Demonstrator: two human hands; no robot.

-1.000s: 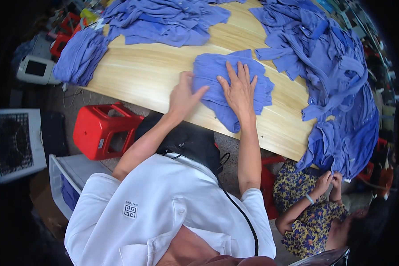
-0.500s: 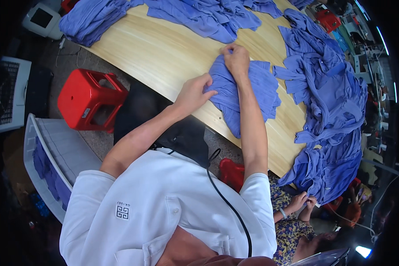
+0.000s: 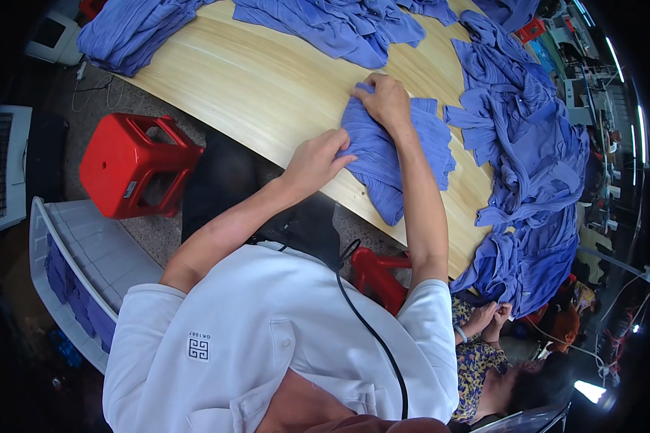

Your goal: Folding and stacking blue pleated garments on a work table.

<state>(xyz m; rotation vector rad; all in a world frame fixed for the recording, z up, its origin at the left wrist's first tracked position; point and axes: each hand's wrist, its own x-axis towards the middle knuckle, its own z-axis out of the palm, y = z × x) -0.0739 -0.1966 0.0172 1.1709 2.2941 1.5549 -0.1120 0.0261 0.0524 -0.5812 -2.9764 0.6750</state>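
Note:
A blue-purple pleated garment (image 3: 427, 141) lies partly bunched on the wooden table (image 3: 253, 86), close to the table's near edge. My left hand (image 3: 316, 160) pinches its left edge between thumb and fingers. My right hand (image 3: 387, 102) reaches across the cloth and is closed on its far upper corner, with a bit of fabric showing beside the fingertips. My right forearm covers part of the garment.
More blue-purple garments (image 3: 531, 151) are heaped along the table's right side, others (image 3: 332, 29) at the far edge, and a folded bundle (image 3: 141, 36) lies far left. A red stool (image 3: 115, 166) and a grey bin (image 3: 101, 224) holding cloth stand left. A co-worker's hands (image 3: 487, 321) touch the right heap.
My hands keep their hold on the garment, with only slight movement of the fingers. The whole view has shifted a little; the co-worker's hands stay at the right heap.

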